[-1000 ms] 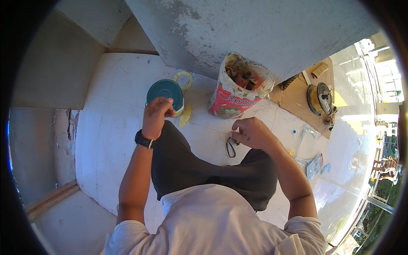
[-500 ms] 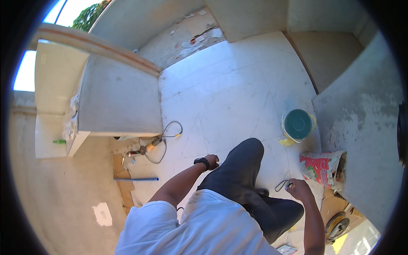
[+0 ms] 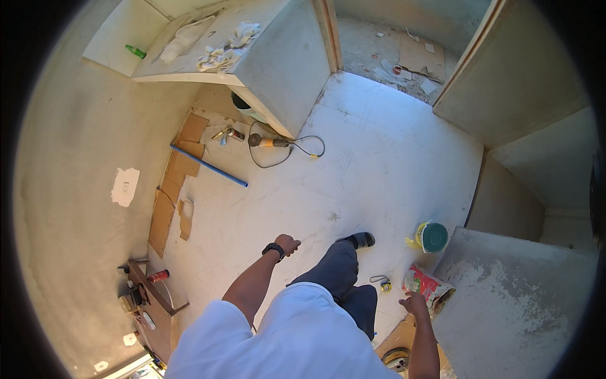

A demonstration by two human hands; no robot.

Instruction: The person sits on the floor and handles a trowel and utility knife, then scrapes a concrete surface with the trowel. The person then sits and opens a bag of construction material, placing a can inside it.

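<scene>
My left hand (image 3: 288, 244), with a black watch at the wrist, hovers over the pale tiled floor (image 3: 353, 170) ahead of my knee. Its fingers are curled together; a thin tip seems to stick out, too small to name. On the right, my right hand (image 3: 413, 304) hangs beside a red printed sack (image 3: 419, 281), fingers loosely apart and seemingly holding nothing. A yellow and black tape measure (image 3: 386, 287) with a dark wrist strap lies on the floor just left of that hand, apart from it.
A bucket with a green lid (image 3: 435, 237) stands past the sack. Ahead left lie an angle grinder (image 3: 273, 143) with its cord, a blue pipe (image 3: 211, 167) and cardboard pieces (image 3: 182, 165). A low wooden bench (image 3: 151, 287) holds small items. Cloths (image 3: 230, 47) lie on the counter.
The tape measure has left my right hand and now lies on the floor. My body has risen and my view has turned left, bringing the bench into sight.
</scene>
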